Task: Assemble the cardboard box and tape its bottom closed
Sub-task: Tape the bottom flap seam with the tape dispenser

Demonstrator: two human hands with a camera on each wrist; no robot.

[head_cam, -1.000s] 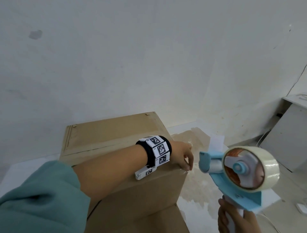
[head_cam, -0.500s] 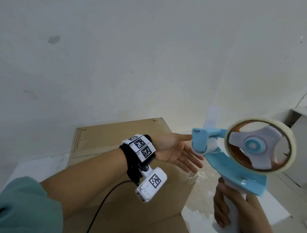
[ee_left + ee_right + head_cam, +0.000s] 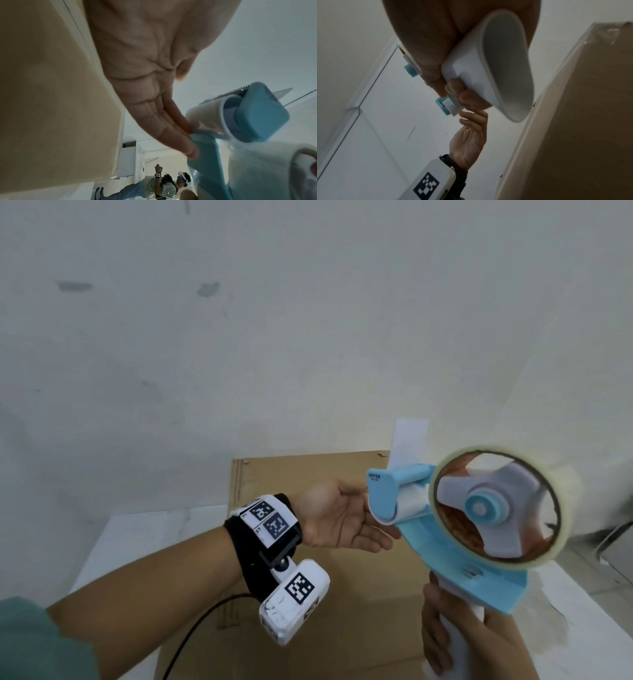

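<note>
Gripped low right by the right hand [image 3: 455, 642], the tape dispenser [image 3: 445, 529] hides the left hand [image 3: 337, 517]'s fingertips; flat fingers [image 3: 173, 129] touching it are shown only wrist-side, cardboard box [image 3: 308, 577] behind.

A matt brown cardboard box [image 3: 318, 474] with a dull, papery surface. A tape dispenser [image 3: 442, 546] of smooth light-blue and white plastic, with a toothed metal blade [image 3: 231, 92]. Its tape roll [image 3: 561, 508] is glossy and translucent. The wall [image 3: 308, 320] is matt white, scuffed.
</note>
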